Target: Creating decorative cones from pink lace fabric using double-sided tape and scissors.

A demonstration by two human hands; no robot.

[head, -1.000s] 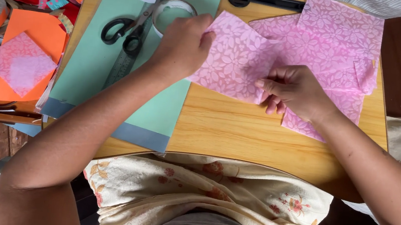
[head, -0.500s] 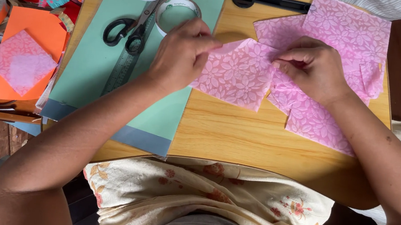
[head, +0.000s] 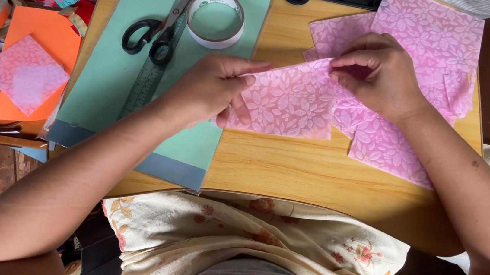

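pink floral sheet (head: 288, 102) partly under fingers (head: 242, 104)

One scissors (head: 153, 34), one tape roll (head: 215, 19), one ruler (head: 155, 67), one green mat (head: 111, 81).

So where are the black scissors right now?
In the head view, the black-handled metal scissors lie on the green cutting mat at upper left, just left of the white roll of tape and beyond the left hand.
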